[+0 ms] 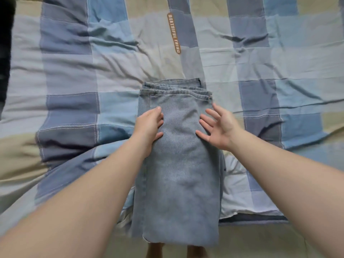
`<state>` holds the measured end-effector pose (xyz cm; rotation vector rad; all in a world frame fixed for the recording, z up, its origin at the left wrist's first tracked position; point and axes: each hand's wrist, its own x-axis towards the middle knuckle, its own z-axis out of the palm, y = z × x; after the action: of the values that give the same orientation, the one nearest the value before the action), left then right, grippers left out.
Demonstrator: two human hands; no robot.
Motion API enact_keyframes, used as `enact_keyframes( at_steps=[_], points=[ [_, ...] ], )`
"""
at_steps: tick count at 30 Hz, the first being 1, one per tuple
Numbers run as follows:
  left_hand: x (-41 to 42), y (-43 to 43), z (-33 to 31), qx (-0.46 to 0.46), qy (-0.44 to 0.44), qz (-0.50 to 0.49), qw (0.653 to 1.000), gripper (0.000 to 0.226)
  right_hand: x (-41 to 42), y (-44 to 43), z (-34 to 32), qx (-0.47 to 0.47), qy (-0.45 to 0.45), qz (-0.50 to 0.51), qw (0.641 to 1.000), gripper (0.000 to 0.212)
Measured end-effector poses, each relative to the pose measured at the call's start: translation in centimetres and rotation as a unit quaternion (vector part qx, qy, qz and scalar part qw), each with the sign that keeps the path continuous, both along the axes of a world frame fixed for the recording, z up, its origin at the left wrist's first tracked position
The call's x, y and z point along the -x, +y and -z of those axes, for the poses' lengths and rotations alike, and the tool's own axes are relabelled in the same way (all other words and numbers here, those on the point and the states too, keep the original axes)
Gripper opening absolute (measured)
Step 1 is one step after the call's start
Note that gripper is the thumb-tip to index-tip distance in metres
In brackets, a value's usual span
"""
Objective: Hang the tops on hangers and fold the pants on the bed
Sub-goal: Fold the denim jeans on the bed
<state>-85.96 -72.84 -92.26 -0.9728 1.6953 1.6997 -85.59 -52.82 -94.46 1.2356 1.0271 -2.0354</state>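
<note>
On the blue-and-beige checked quilt, the light-blue denim jeans lie folded at centre. Open and flat, the left hand rests on their left edge; the right hand, fingers spread, touches the right. Smooth outward, keeping edges aligned.

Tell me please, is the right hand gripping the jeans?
No, the right hand has its fingers spread straight at the edge of the jeans.

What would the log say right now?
jeans: folded, on quilt | left hand: on jeans | right hand: open, at jeans edge
</note>
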Motion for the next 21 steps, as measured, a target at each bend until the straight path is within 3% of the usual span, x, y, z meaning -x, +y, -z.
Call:
enact_keyframes(
  at_steps=[7,13,17,21],
  points=[
    [-11.6,0.0,0.0,0.028,-0.005,0.032,0.999,0.009,-9.4,1.5,0.3,0.017,-0.020,0.013,1.000,0.040],
    [-22.8,-1.6,1.5,0.046,-0.123,0.056,0.990,0.015,-21.7,1.3,2.3,0.022,-0.131,-0.035,0.990,0.041],
    [-28.7,-3.8,2.9,0.070,-0.241,0.068,0.966,0.015,-28.7,0.6,3.5,0.024,-0.202,-0.042,0.978,0.035],
    [-32.6,-6.5,4.7,0.139,-0.280,0.085,0.946,0.015,-32.6,-0.5,4.8,-0.001,-0.246,-0.063,0.967,0.028]
  ],
)
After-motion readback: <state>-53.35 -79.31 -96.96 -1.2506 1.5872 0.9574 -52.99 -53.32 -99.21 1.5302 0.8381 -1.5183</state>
